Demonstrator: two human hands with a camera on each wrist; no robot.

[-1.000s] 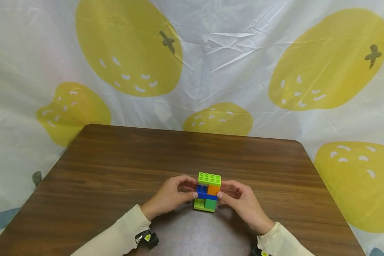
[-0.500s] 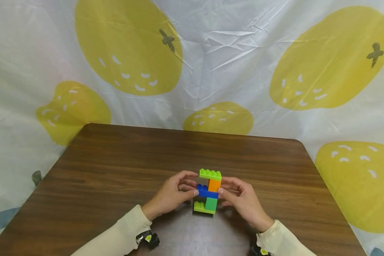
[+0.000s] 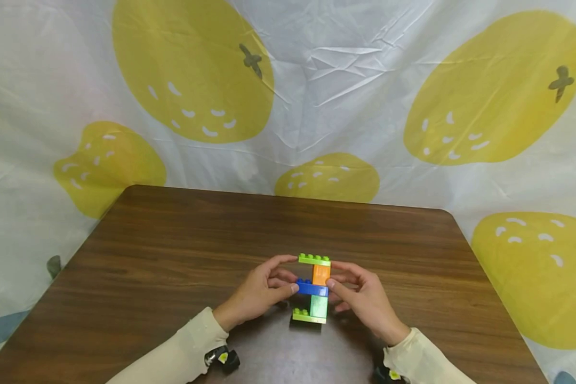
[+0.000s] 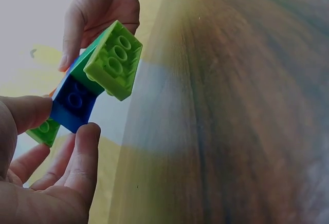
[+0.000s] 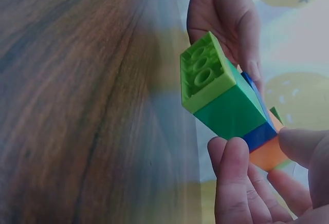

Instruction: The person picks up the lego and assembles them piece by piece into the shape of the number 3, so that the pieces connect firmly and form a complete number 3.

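Between my two hands is a small tower of toy building bricks, held off the table. A lime green brick tops it, over an orange brick, a wide blue brick, a green brick and a lime green base brick. The orange and green bricks stand at the right, leaving gaps at the left. My left hand pinches the blue brick's left end between thumb and finger. On the other side, my right hand grips around the blue and orange bricks. Both wrist views show the base brick's hollow underside.
A brown wood-grain table with rounded far corners lies under the hands. Behind it hangs a white cloth with large yellow fruit prints. Each wrist wears a dark strapped device, such as the left one.
The tower has tilted, so its front faces show more and its top studs less. Both hands keep hold of it and have shifted only slightly.
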